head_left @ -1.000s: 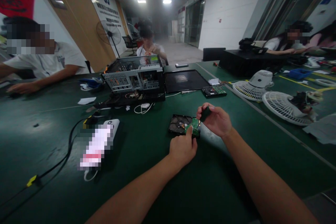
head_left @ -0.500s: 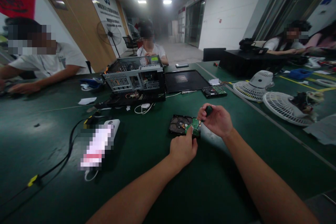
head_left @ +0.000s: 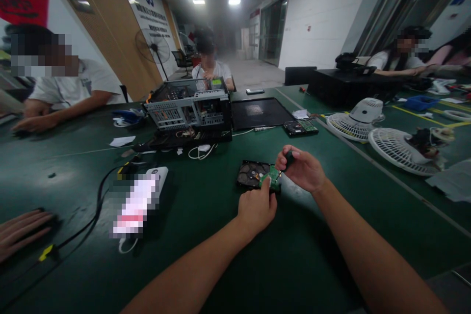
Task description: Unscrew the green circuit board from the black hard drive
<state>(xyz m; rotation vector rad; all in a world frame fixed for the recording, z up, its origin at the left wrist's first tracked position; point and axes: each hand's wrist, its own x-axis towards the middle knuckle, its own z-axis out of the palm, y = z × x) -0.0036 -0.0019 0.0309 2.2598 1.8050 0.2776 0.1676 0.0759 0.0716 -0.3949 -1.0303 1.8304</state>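
— You're on the feed: what's carrying everything?
— I have a green table (head_left: 206, 191), with a drive (head_left: 247, 172) lying on it just ahead.
— What's left of that?
— I see a phone (head_left: 136, 206), and a black cable (head_left: 98, 201) on its left. Farther back, I make out some paper (head_left: 122, 141) and an open case (head_left: 169, 115).
— And right of the case?
— I've got a dark panel (head_left: 265, 115) lying flat just beside it, then a second drive (head_left: 300, 128) near the panel. Farther right: a fan (head_left: 362, 117), a grille (head_left: 393, 151) just beside it, a black box (head_left: 346, 87) behind, and a blue tray (head_left: 419, 103).
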